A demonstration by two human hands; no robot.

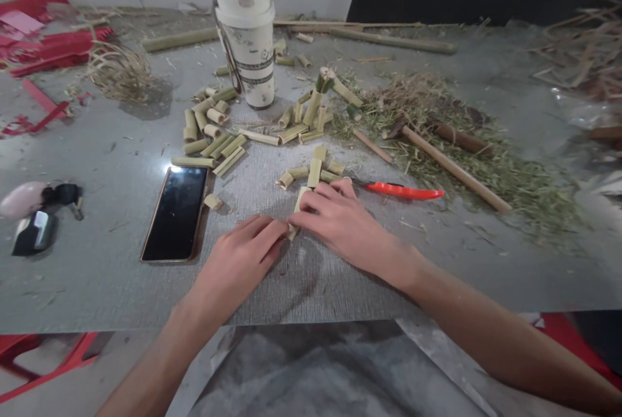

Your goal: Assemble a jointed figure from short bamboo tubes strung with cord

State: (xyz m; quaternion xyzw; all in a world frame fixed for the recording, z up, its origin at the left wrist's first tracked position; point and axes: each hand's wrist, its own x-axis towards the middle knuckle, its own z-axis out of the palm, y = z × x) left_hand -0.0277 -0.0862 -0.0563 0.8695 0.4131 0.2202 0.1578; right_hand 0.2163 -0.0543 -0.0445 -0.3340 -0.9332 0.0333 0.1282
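My left hand (247,248) rests on the table with its fingers curled together, the tips pressed to the near end of a small split bamboo piece (292,232). From the other side, my right hand (347,226) closes bent fingers over the same piece and partly hides it. Just beyond it, another pale bamboo piece (302,198) shows beside the right fingers. A short upright row continues with a green bamboo piece (314,173), with short tubes (291,176) angled off to the side. Near my right fingertips lies a red-handled tool (405,191), its front end partly hidden.
A phone (175,213) lies left of my hands. Behind stand a white lidded cup (250,48), cut bamboo pieces (214,116) and a bamboo figure (315,106). Right are shavings (437,106) and a wooden-handled hammer (454,168). Keys (63,195) are far left.
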